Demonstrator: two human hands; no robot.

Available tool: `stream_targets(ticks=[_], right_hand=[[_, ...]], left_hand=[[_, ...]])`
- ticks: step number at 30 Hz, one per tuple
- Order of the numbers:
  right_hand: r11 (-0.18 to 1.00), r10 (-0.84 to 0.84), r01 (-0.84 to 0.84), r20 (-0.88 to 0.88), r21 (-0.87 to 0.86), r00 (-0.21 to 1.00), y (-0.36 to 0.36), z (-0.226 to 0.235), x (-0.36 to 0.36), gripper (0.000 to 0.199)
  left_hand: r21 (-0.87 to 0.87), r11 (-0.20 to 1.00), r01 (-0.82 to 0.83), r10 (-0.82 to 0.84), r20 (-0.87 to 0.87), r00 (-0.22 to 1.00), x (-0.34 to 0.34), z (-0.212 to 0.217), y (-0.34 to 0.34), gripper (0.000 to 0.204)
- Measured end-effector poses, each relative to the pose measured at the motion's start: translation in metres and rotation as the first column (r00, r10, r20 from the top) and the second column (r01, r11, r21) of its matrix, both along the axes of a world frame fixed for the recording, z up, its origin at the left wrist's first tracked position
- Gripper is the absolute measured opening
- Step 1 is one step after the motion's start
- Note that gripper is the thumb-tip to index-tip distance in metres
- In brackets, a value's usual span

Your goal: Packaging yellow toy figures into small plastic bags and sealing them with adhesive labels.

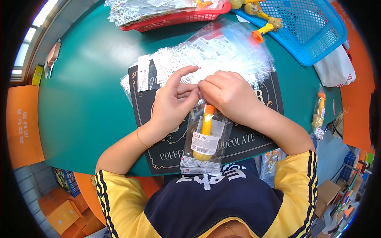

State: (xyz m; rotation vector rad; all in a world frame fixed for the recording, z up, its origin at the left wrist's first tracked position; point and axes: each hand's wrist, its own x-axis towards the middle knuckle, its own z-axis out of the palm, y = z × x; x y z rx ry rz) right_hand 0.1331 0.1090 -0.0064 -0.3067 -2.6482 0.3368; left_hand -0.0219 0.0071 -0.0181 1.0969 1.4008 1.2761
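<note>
Clear bag (225, 136) — top behind fingers (214, 81), possibly pinched.

To my left, the green tabletop (87, 91) gave the widest free passage, running from the black mat (166, 144) out to the table's edge. Ahead, the spread of clear packets (242, 51) blocked a low reach, and behind it stood the red basket (174, 23); the green gap between them narrowed rightward. At far right the blue basket (307, 57) barred the way, a yellow toy (270, 27) jutting past its rim. A slim lane ran between mat and bagged toy (318, 113), though my right forearm (274, 123) crossed its near end. Close in, the filled bag (204, 144) occupied the space between my arms.
</note>
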Motion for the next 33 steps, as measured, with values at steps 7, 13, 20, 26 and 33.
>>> stream_targets(ticks=[7, 13, 20, 26, 33], right_hand=[[0.972, -0.189, 0.164, -0.152, -0.167, 0.970, 0.028, -0.011, 0.001, 0.013], [0.804, -0.541, 0.453, -0.159, -0.386, 0.826, 0.084, 0.015, 0.060, 0.017], [0.587, -0.471, 0.502, 0.236, -0.635, 0.850, 0.005, 0.054, 0.198, 0.007], [0.566, -0.130, 0.759, 0.873, -0.323, 0.469, -0.074, -0.002, 0.267, 0.015], [0.670, -0.060, 0.601, 0.775, -0.436, 0.629, -0.067, 0.016, 0.221, 0.019]], left_hand=[[-0.064, 0.998, -0.025, 0.029, 0.061, 0.998, -0.005, 0.003, 0.007, 0.036], [0.008, 0.992, -0.126, 0.120, 0.253, 0.960, -0.010, -0.005, 0.006, 0.035], [0.045, 0.990, -0.137, 0.114, 0.340, 0.933, -0.015, -0.009, 0.004, 0.032], [0.076, 0.988, -0.136, 0.101, 0.358, 0.928, -0.010, -0.007, 0.009, 0.032], [0.078, 0.991, -0.111, 0.092, 0.220, 0.971, -0.001, -0.007, 0.011, 0.043]])
